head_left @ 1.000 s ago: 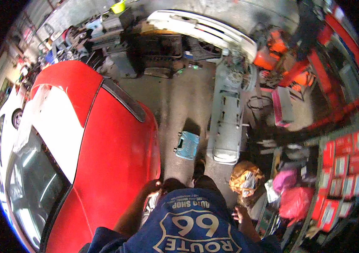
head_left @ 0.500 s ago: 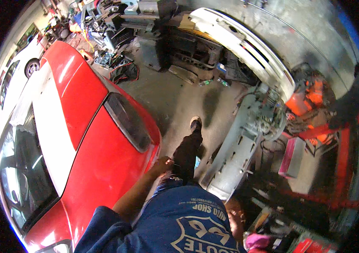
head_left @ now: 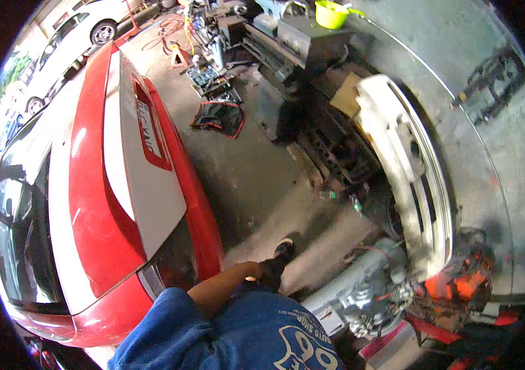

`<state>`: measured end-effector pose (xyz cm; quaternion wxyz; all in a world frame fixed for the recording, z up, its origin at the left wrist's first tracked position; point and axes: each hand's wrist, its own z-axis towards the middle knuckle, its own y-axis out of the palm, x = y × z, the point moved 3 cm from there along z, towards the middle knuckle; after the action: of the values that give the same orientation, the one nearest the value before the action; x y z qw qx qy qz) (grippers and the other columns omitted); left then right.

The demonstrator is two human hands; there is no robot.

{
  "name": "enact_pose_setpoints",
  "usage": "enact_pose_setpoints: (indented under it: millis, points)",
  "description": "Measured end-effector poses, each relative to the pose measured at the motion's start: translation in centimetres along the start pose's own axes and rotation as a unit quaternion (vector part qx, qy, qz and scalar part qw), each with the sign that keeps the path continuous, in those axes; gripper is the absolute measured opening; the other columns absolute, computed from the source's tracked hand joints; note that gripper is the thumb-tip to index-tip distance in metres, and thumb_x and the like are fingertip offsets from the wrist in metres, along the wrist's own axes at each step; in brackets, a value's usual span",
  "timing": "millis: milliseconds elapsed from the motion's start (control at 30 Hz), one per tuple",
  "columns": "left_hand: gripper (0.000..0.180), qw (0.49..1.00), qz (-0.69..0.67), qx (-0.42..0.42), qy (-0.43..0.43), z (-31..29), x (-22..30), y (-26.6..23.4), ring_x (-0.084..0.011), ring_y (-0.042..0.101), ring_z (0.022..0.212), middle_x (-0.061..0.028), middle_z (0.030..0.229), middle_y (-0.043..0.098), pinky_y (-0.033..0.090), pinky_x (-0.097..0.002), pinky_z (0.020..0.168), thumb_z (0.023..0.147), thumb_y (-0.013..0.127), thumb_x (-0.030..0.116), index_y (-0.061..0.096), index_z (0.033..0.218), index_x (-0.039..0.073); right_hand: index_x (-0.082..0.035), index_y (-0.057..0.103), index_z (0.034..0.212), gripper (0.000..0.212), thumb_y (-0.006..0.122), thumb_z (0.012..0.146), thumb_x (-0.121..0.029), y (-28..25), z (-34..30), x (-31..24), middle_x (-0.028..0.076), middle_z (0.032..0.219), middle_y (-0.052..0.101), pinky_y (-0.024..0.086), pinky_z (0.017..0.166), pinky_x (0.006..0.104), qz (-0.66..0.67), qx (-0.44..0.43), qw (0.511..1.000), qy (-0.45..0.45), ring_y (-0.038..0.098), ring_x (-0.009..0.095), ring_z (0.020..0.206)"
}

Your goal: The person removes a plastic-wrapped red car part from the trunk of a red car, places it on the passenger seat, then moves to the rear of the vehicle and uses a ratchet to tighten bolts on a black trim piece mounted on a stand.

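A bare left hand (head_left: 252, 271) hangs beside the person's dark-trousered leg (head_left: 272, 275); whether it's clenched, I can't tell, nor can I see the right hand. Near the left hand, leftward, stands a red-and-white car (head_left: 93, 191); ahead-right, a long white slotted bumper (head_left: 392, 148).

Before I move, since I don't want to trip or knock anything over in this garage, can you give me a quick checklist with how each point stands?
1. Left hand empty: cannot tell; it is in view, but its grip is hidden.
2. Right hand in sight: not ok; it is out of view.
3. Car trunk lid down: ok; it looks shut.
4. Floor free of loose cloth: not ok; a black, red-edged cloth lies behind the car.
5. White bumper secured: cannot tell; no fastening is visible.
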<state>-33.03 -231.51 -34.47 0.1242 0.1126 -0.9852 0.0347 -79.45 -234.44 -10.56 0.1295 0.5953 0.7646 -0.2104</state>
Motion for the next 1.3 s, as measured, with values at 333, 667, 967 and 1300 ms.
enact_pose_setpoints:
  millis: [333, 667, 967, 1300]
  points:
    - [0.041, 0.767, -0.588, 0.252, 0.056, -19.3, -8.4, -4.7, -0.0276, 0.068, 0.070, -0.0102, 0.082, 0.072, 0.056, -0.0493, 0.064, 0.087, 0.072, 0.047, 0.078, 0.093, 0.008, -0.010, 0.059, 0.139, 0.041, 0.063, 0.101, -0.022, 13.1, 9.2, -31.1, 0.008, 0.122, 0.070, 0.055, 0.090, 0.0378, -0.179, -0.078, 0.978, -0.078, 0.068, 0.023, 0.108]
    - [0.046, 0.729, -0.629, 0.270, 0.011, -11.1, -14.7, -10.8, -0.0288, 0.069, 0.085, -0.0137, 0.098, 0.072, 0.056, -0.0485, 0.075, 0.090, 0.070, 0.049, 0.075, 0.107, 0.006, -0.010, 0.060, 0.137, 0.040, 0.065, 0.099, -0.020, 37.5, 20.5, -51.1, 0.009, 0.116, 0.070, 0.056, 0.079, 0.0387, -0.408, -0.185, 0.889, -0.095, 0.068, 0.025, 0.096]
    - [0.049, 0.637, -0.674, 0.373, -0.020, -17.3, -28.4, -21.7, -0.0309, 0.069, 0.094, -0.0155, 0.105, 0.073, 0.057, -0.0493, 0.083, 0.091, 0.071, 0.047, 0.074, 0.116, 0.005, -0.009, 0.061, 0.135, 0.039, 0.068, 0.098, -0.018, 53.7, 27.5, -65.3, 0.010, 0.110, 0.071, 0.056, 0.069, 0.0396, -0.492, -0.228, 0.833, -0.110, 0.069, 0.026, 0.084]
    - [0.055, 0.569, -0.727, 0.369, -0.107, -26.7, -42.9, -30.4, -0.0300, 0.072, 0.105, -0.0191, 0.116, 0.075, 0.055, -0.0448, 0.090, 0.080, 0.075, 0.045, 0.076, 0.116, 0.004, -0.004, 0.058, 0.136, 0.042, 0.069, 0.097, -0.017, 80.2, 36.7, -74.3, 0.012, 0.104, 0.071, 0.057, 0.060, 0.0407, -0.531, -0.311, 0.775, -0.142, 0.070, 0.027, 0.074]
